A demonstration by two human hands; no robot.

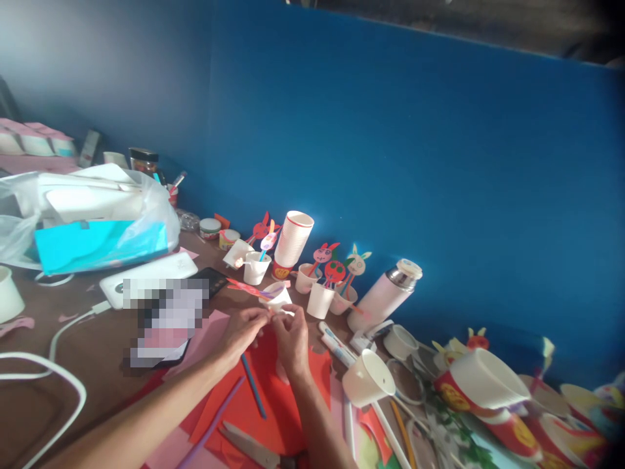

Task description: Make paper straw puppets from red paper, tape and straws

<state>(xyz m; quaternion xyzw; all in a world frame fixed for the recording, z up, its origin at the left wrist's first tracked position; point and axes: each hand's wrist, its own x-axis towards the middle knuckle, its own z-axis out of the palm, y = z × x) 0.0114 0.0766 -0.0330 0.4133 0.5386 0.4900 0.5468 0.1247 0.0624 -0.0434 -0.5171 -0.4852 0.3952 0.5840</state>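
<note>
Head view: we have a small orange-pink piece (271,314) at the fingertips, over the red paper sheets (280,410) and just near of a white paper cup (280,299) with red and purple strips at its rim. Left hand (244,327): thumb and fingers pinched together on the piece, as far as blur lets us see. Right hand (291,333): fingers curled in, tips meeting the left's; we can't tell if it grips anything. Under the arms, near side: blue strip (254,389), purple strip (215,417), scissors (249,447). Far: paper cup stack (295,238), and right of it cups holding paper animal faces (334,271). Further right: tilted-looking pale flask (383,299), then, nearer, a plain white cup (367,381); red-and-white paper cups (488,381) at far right. Left: phone (168,326), white power bank (151,280), plastic bag (161,202). Blue wall (390,130) behind.
</note>
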